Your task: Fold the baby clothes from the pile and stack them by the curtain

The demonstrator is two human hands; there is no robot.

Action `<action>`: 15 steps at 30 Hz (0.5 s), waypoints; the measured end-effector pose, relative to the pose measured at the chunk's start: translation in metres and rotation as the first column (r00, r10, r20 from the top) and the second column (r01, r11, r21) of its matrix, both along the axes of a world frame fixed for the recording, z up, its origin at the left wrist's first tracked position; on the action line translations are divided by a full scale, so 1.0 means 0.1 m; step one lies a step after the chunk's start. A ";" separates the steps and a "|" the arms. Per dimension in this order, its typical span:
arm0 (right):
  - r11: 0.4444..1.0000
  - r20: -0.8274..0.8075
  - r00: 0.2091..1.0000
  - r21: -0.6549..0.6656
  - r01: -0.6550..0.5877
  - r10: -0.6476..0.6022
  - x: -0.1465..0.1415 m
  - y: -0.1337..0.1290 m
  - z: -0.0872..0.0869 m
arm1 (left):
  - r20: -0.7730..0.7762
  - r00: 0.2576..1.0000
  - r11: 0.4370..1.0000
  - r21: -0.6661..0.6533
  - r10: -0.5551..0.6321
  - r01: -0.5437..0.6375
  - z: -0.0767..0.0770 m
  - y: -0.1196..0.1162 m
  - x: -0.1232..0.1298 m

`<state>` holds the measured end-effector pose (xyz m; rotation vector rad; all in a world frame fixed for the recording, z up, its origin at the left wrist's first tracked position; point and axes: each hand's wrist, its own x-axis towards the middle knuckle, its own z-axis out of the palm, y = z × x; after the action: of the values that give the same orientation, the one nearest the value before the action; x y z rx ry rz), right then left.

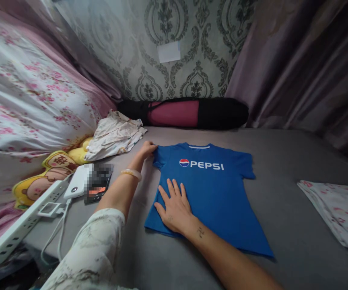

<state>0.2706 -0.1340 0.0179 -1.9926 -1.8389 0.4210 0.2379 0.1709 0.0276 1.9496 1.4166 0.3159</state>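
Observation:
A blue T-shirt with a white PEPSI print lies spread out, front up, on the grey surface, its collar pointing away from me. At its upper left, my left hand pinches the end of the sleeve. My right hand rests flat on the lower left part of the shirt, fingers spread. A light bangle circles my left wrist.
To the left are a crumpled patterned cloth, yellow plush items, a white power strip with cables, a white device and a partly blurred phone. A black and pink rolled bag lies behind; folded floral fabric is at right.

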 end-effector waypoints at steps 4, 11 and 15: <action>1.000 -0.008 1.000 0.003 -0.001 0.001 0.00 0.00 0.01 | -0.109 0.994 0.981 0.193 0.021 0.001 -0.03 -0.14 0.04; 1.000 -0.012 1.000 0.004 0.005 -0.005 0.00 -0.01 0.01 | -0.257 0.966 0.938 0.336 -0.002 0.091 0.00 -0.29 0.08; 1.000 -0.034 0.999 0.019 0.005 -0.004 0.00 -0.02 0.02 | -0.247 0.962 0.926 0.325 -0.112 0.191 0.08 -0.30 0.44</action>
<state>0.2706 -0.1359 0.0199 -1.9652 -1.8110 0.4315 0.2820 0.1411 0.0352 2.4362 1.4092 0.2942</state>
